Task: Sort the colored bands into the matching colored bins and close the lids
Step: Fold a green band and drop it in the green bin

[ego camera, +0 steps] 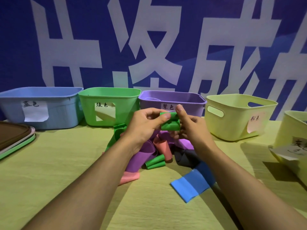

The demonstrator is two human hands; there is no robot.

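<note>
Both my hands hold a folded green band [171, 124] up in front of the purple bin [191, 98]. My left hand [146, 125] pinches its left edge with thumb on top. My right hand [189, 125] grips its right side, thumb raised. Under my hands lies a heap of bands on the table: purple [141, 156], pink [163, 149], green [155, 162], black [184, 157], another pink [129, 177] and a blue one [192, 183] nearest me. A long green band [118, 131] trails toward the green bin [109, 97]. The blue bin [54, 97] stands at the far left.
A pale yellow bin [239, 123] with a pink label stands right of the purple one. Another pale yellow bin [292, 130] sits at the right edge with a loose paper label. Stacked lids [15, 138] lie at the left edge. A blue banner fills the background.
</note>
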